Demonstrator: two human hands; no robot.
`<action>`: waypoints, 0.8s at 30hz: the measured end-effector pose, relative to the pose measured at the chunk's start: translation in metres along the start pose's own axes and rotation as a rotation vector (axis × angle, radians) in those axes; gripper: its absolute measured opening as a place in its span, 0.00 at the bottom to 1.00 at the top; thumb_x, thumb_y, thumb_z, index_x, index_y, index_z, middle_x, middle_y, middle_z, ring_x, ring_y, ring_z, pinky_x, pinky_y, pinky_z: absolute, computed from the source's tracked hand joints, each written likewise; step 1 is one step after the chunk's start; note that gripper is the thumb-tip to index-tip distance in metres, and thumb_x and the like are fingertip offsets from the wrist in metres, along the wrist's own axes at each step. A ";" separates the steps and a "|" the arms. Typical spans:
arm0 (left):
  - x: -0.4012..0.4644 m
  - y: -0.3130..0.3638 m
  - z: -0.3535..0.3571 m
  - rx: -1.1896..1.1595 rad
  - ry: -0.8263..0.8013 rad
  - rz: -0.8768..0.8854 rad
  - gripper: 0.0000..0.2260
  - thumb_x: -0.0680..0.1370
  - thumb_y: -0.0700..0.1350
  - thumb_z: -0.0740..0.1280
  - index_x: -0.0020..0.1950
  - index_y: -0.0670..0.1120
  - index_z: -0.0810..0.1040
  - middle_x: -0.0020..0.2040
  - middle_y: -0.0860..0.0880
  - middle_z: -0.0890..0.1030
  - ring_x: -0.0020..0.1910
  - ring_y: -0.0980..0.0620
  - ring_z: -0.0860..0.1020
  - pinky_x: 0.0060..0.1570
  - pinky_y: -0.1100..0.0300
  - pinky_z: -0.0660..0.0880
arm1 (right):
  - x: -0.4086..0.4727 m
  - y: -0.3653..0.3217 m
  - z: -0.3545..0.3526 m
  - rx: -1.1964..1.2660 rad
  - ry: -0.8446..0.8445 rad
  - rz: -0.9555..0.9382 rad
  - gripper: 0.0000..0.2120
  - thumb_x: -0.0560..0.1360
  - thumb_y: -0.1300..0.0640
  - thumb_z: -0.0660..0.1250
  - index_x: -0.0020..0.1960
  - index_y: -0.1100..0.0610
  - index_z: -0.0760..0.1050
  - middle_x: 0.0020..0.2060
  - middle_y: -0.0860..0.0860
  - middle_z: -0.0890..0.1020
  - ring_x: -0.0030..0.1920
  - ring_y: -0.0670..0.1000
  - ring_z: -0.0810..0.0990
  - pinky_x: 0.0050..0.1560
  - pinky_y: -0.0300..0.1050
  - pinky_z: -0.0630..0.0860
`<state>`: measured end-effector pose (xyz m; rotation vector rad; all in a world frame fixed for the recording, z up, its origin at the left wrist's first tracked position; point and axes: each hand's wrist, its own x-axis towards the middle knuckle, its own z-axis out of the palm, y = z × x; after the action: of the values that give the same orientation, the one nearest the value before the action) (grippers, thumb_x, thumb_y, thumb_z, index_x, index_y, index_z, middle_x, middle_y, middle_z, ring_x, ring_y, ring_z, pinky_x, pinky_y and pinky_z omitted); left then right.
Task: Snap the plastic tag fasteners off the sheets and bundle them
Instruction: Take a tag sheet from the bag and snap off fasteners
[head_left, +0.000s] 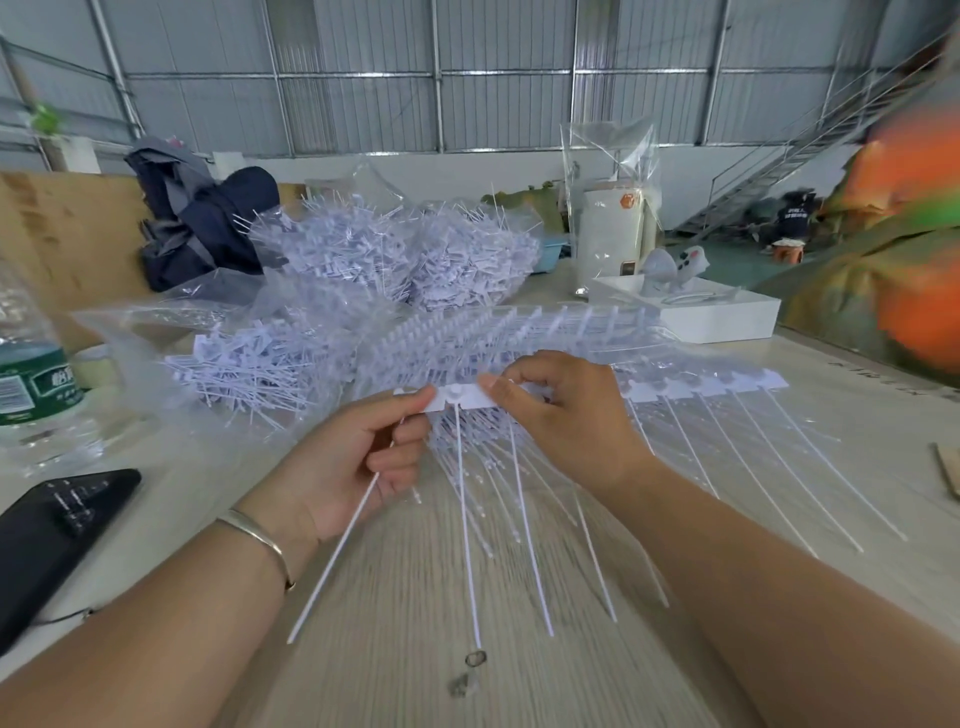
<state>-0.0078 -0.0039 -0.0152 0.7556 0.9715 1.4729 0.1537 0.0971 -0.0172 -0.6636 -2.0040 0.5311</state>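
Observation:
A white sheet of plastic tag fasteners (696, 389) hangs over the table between my hands, its long thin tails fanning down toward me. My left hand (363, 457) pinches the end fastener (415, 402) at the sheet's left edge, and that fastener's tail runs down through the palm. My right hand (561, 415) grips the sheet's head strip just to the right of it. Beneath lies a stack of more sheets (519, 332). Loose snapped fasteners (249, 369) lie in a pile to the left, on clear plastic.
Clear bags heaped with fasteners (405, 254) stand behind. A water bottle (31, 374) and a black phone (52, 540) sit at the left. A white box (727, 317) with a grey figure stands at the back right. A person in orange (914, 260) is at the right edge.

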 end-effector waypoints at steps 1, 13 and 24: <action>0.000 0.002 0.000 0.016 0.006 0.006 0.07 0.70 0.42 0.68 0.34 0.48 0.72 0.24 0.53 0.64 0.15 0.60 0.59 0.16 0.68 0.54 | 0.000 -0.001 0.000 0.010 -0.004 0.009 0.14 0.74 0.44 0.68 0.37 0.53 0.81 0.34 0.48 0.79 0.37 0.47 0.75 0.53 0.58 0.72; -0.008 0.012 -0.009 0.594 0.177 0.046 0.14 0.72 0.34 0.69 0.32 0.44 0.67 0.25 0.51 0.57 0.19 0.56 0.54 0.18 0.70 0.53 | -0.005 -0.006 -0.001 -0.038 -0.116 -0.006 0.12 0.71 0.49 0.73 0.32 0.53 0.80 0.29 0.45 0.80 0.35 0.50 0.79 0.53 0.45 0.73; -0.002 0.000 0.004 1.426 0.478 0.401 0.11 0.69 0.43 0.70 0.32 0.37 0.75 0.25 0.49 0.68 0.24 0.53 0.64 0.26 0.59 0.60 | -0.008 -0.010 0.008 -0.201 -0.180 -0.064 0.14 0.66 0.51 0.72 0.26 0.50 0.71 0.21 0.48 0.71 0.28 0.49 0.70 0.44 0.39 0.61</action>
<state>-0.0036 -0.0056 -0.0131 1.6917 2.4058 1.1142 0.1475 0.0835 -0.0205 -0.6906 -2.2610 0.3642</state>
